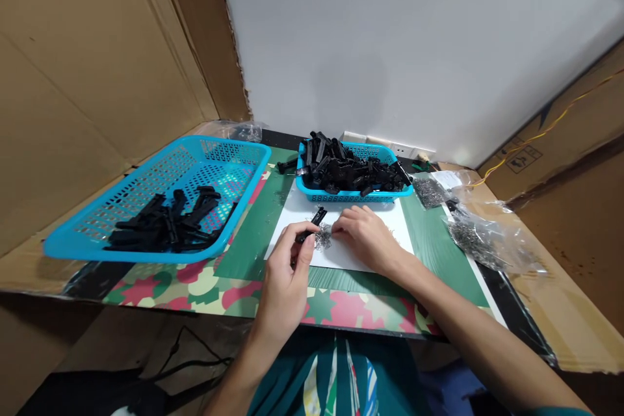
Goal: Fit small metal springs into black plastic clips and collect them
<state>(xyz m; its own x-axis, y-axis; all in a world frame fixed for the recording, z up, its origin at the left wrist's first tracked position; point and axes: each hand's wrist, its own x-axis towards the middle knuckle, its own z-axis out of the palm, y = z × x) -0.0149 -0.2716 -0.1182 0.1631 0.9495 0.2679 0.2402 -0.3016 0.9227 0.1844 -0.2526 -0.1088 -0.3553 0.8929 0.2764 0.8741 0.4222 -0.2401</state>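
My left hand (288, 266) is closed around a small black plastic part (312, 224), held just above a white sheet (302, 208) on the table. My right hand (363, 234) rests on the sheet with its fingertips pinched at a little heap of tiny metal springs (322, 238); what it pinches is too small to name. Straight behind the hands stands a small blue basket (351, 195) piled with black plastic parts (351, 169). A larger blue basket (160, 188) at the left holds several more black parts (170, 221).
Clear plastic bags of small metal pieces (480, 240) lie at the right of the green mat, another bag (429, 192) beside the small basket. Cardboard walls (97, 65) close in the left and right sides. A camouflage-pattern cloth (205, 286) covers the table's front edge.
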